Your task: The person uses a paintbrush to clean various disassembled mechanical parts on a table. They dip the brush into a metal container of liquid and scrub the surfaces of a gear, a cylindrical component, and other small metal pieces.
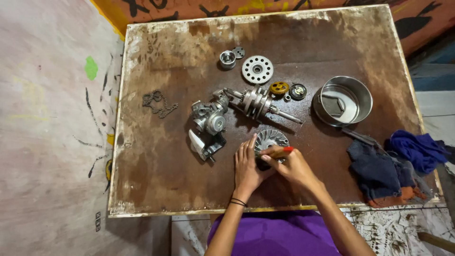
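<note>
**Both hands on the finned pulley disc, brush across its near rim**

Landmark: the finned pulley disc (pixel 269 140), lying flat on the brown worktable (pixel 156 180), near the front edge, just ahead of the person.

- Left hand (pixel 247 167): fingers extended, palm pressed against the disc's left-near side, steadying it. Not wrapped around it; open and flat.
- Right hand (pixel 291 167): closed on a small red-handled brush (pixel 280 152). Its long axis runs roughly left-right across the disc's near rim, red end toward the right. The working tip is hidden under the fingers.
- The disc lies straight ahead of both hands, touching each; neither is clearly nearer.

Around the disc:
- Just behind it, the crankshaft (pixel 258 102), shaft slanting to the right.
- To its left, a carburettor-like casting (pixel 208 118) and a pale bracket.
- Further behind, a large toothed gear (pixel 257 69).
- To the right, a steel bowl (pixel 343 100); nearer, dark blue rags (pixel 393 161).
- Far left, a loose chain (pixel 159 103).
</note>
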